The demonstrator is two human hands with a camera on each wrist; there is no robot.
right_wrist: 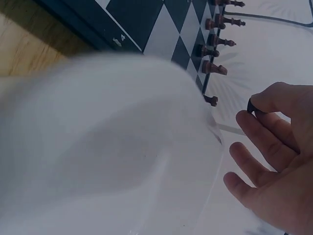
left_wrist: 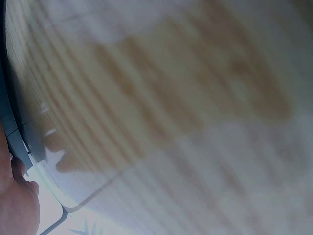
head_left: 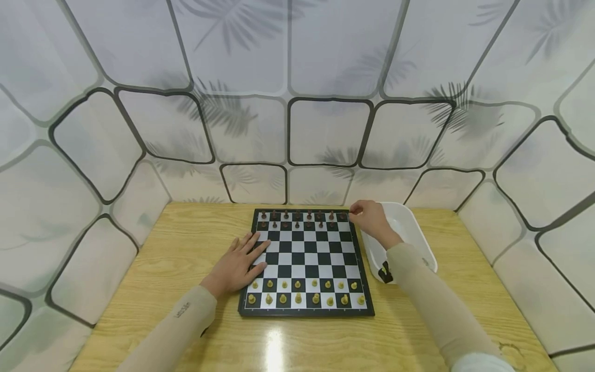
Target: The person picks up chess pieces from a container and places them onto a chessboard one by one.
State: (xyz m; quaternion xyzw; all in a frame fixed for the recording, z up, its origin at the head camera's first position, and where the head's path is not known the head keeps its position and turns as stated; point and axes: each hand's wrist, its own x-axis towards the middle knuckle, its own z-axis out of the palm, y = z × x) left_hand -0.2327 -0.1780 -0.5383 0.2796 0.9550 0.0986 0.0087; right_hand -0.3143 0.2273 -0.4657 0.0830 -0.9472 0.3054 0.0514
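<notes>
A black-and-white chessboard (head_left: 304,258) lies on the table. Reddish-brown chess pieces (head_left: 297,214) stand in two rows at its far side, yellow ones (head_left: 298,298) in two rows at the near side. My left hand (head_left: 237,266) rests flat with spread fingers over the board's left edge; only part of it shows in the left wrist view. By the far right corner, my right hand (head_left: 370,217) pinches a small dark chess piece (right_wrist: 251,106) between thumb and index finger, mostly covered by the fingertips.
A white plastic tray (head_left: 420,237) stands right of the board, beneath my right forearm. The wooden table (head_left: 186,232) meets a patterned wall (head_left: 325,132) at the back and sides. A black strap (head_left: 385,273) shows at the right sleeve.
</notes>
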